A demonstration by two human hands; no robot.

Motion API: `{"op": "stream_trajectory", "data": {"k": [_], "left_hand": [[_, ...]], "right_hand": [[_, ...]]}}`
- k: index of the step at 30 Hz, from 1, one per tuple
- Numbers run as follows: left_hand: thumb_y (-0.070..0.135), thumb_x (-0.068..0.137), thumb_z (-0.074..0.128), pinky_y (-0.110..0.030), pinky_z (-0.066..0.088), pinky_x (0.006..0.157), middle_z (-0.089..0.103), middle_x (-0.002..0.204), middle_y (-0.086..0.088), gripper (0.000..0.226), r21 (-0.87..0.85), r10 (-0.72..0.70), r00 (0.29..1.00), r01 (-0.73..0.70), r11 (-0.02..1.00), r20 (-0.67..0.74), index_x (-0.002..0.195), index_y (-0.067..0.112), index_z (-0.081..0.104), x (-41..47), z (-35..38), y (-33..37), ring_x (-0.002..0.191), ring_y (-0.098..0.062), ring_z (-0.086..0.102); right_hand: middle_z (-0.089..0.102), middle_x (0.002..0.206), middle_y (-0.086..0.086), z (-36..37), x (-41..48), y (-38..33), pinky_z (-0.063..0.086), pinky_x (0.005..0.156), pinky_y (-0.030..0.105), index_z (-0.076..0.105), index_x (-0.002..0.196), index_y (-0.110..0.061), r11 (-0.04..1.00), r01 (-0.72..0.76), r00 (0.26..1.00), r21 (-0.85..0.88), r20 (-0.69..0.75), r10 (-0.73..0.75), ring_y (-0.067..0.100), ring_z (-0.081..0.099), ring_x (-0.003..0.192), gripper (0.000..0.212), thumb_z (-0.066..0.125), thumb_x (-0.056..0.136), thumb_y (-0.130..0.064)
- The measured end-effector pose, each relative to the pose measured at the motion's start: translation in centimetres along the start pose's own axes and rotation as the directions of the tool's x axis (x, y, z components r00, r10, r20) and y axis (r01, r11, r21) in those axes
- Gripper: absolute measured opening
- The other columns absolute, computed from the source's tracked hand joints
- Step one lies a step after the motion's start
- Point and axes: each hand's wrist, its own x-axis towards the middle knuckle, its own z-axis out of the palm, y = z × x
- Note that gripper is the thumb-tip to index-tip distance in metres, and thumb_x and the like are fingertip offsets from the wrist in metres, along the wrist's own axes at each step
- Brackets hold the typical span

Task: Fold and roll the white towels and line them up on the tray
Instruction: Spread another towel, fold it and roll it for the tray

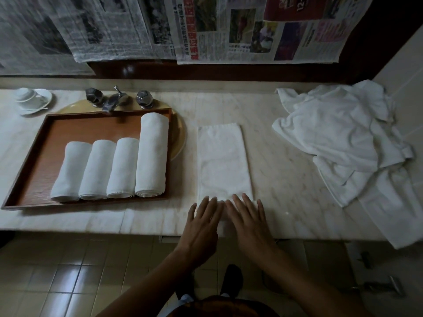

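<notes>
View from above of a person's two hands at a pale marble tabletop (pixel 286 179). A white towel folded into a long narrow strip (pixel 223 161) lies flat in the middle of it. Its long axis runs straight away from the person, with the near end at the tabletop's front edge and the far end toward the wall.

Both hands rest on that near end, side by side and almost touching. The left hand (pixel 203 221) covers the left corner and the right hand (pixel 248 221) the right. Neither grip is closed on anything: the fingers are straight and spread, palms down, pressing the cloth flat.

Since the strip stretches lengthwise ahead of the hands, a roll would most likely start at this near end and travel away from the body. Both hands are equally close to that edge (neither has to reach).

Just left of the strip, a brown wooden tray (pixel 91 126) holds four rolled white towels (pixel 97 169). They lie side by side and touching, their long axes roughly parallel to the strip. The rightmost roll (pixel 152 154) is longer than the others and sits at the tray's right rim. Bare tray floor shows left of the rolls, so the left hand looks the nearer one for placing the next roll.

Well apart on the right lies a heap of unfolded white towels (pixel 338 133), nearer the right hand.
</notes>
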Motion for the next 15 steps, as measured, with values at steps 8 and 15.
{"op": "stream_trajectory", "data": {"k": [8,15], "left_hand": [[0.018,0.083,0.065,-0.049,0.027,0.122,0.034,0.156,-0.006,0.079,-0.017,-0.016,0.998,0.017,1.0,0.055,0.153,0.017,0.029,1.9,-1.4,-0.2,0.148,-0.028,0.028],[0.037,0.083,0.068,-0.053,0.025,0.122,0.043,0.148,-0.004,0.078,0.047,0.014,0.996,-0.018,0.999,0.089,0.15,0.016,0.034,-0.2,-0.2,-0.9,0.138,-0.025,0.041]], "right_hand": [[0.039,0.156,-0.002,-2.6,3.1,1.3,0.033,0.114,0.047,0.031,0.155,-0.029,0.997,0.03,0.984,0.071,0.171,-0.041,0.025,0.037,0.142,0.075,0.067,0.089,-0.023],[0.038,0.155,-0.007,-3.0,1.7,0.8,0.035,0.111,0.043,0.028,0.156,-0.032,0.992,0.038,0.965,0.117,0.252,-0.067,0.02,0.038,0.137,0.075,0.068,0.093,-0.022]]}}
